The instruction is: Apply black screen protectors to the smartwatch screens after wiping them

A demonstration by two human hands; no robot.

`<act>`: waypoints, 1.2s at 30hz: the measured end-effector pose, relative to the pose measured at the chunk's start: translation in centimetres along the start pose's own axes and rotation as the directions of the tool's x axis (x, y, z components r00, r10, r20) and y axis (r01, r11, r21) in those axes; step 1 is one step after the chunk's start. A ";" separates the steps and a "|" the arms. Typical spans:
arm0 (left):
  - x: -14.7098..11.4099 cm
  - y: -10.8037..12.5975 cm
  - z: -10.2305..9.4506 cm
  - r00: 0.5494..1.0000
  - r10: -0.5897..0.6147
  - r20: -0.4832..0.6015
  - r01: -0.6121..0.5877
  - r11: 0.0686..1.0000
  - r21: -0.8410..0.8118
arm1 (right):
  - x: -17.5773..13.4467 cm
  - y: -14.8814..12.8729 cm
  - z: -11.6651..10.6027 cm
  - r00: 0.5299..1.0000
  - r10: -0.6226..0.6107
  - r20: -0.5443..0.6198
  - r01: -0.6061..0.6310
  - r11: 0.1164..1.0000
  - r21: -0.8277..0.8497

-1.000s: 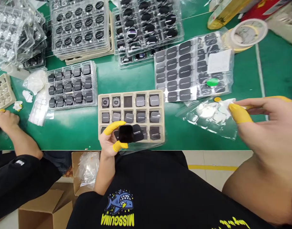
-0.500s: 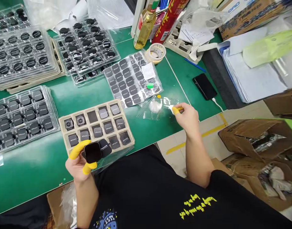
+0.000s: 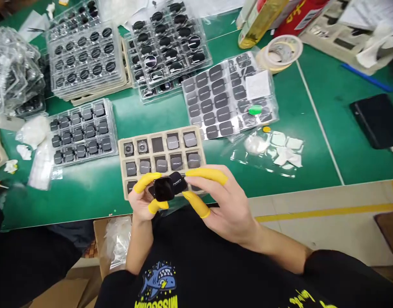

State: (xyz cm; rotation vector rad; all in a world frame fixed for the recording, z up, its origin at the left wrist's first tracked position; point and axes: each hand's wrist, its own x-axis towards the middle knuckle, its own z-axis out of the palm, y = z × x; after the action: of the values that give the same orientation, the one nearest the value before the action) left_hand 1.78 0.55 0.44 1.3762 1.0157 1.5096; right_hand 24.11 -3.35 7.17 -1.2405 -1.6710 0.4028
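Shirt: the black shirt of the wearer is nearest, below the hands.
Left hand: the left hand grips the watch-like piece, yellow-covered thumb below and finger above, dark square face toward the camera.
Right hand: the right hand brings its yellow-covered thumb and forefinger, tips apart, to the right end of the printed black square; I cannot tell whether they pinch it.
Where it is: the watch-like piece is held up in front of the beige tray, the printed black square just to its right, partly overlapped; whether the two are joined is unclear.
Handling: I judge the watch-like piece light, stiff and smooth, its glossy face slippery and easily marked; opposite side edges look the safest hold, fingertips off the face. The printed black square looks thin and is best taken by its rim.
Beige tray: the beige tray lies on the bench behind the hands, dark squares in many compartments, two watch backs at its far left.
White pieces: white pieces lie to the right, by a clear bag.
Squares tray: a clear tray of black squares sits left of the beige tray.
Sheet: a sheet of black labels lies beyond.
Far side: a tape roll and a bottle.
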 end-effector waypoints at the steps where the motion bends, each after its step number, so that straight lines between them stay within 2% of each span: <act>1: 0.0 0.3 0.0 1.000 -0.001 -0.001 0.001 1.000 0.000 | 0.2 -0.3 1.0 1.000 0.004 0.003 -0.004 1.000 0.006; 4: -0.3 1.0 -0.3 0.999 -0.008 -0.040 0.007 1.000 -0.019 | 0.6 0.1 2.6 0.998 0.065 0.018 -0.065 0.998 0.024; 7: -0.7 1.0 -0.7 0.999 -0.008 -0.041 0.006 0.999 -0.052 | 0.7 0.8 2.8 0.980 0.137 0.145 -0.153 0.983 0.102; 12: -0.7 0.1 -1.7 0.995 0.066 0.075 -0.067 0.998 0.013 | 1.4 0.7 2.2 0.887 0.308 0.345 -0.400 0.886 0.236; 16: -0.5 -0.3 -2.2 0.977 0.119 0.175 -0.135 0.987 0.082 | 2.1 0.7 2.1 0.825 0.399 0.400 -0.531 0.790 0.308; 22: -0.9 -0.6 -1.6 0.965 0.053 0.257 -0.044 0.998 -0.039 | 2.3 1.0 2.1 0.814 0.460 0.354 -0.569 0.755 0.326; 28: -0.7 -0.4 -0.9 0.968 0.013 0.250 0.025 0.989 -0.148 | 1.8 1.1 2.1 0.835 0.468 0.288 -0.549 0.746 0.377; 31: -0.6 -0.2 -0.9 0.976 -0.022 0.217 0.046 0.994 -0.103 | 1.6 1.0 2.2 0.844 0.447 0.295 -0.534 0.751 0.388; 36: -0.8 -0.3 -1.0 0.990 0.048 0.132 -0.054 0.998 0.043 | 1.5 0.9 2.2 0.863 0.399 0.309 -0.494 0.794 0.354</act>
State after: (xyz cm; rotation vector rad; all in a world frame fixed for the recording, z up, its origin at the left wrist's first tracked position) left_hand 0.86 -0.13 -0.16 1.5235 0.9448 1.4202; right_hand 22.77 -1.04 6.26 -1.2820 -1.3412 1.1755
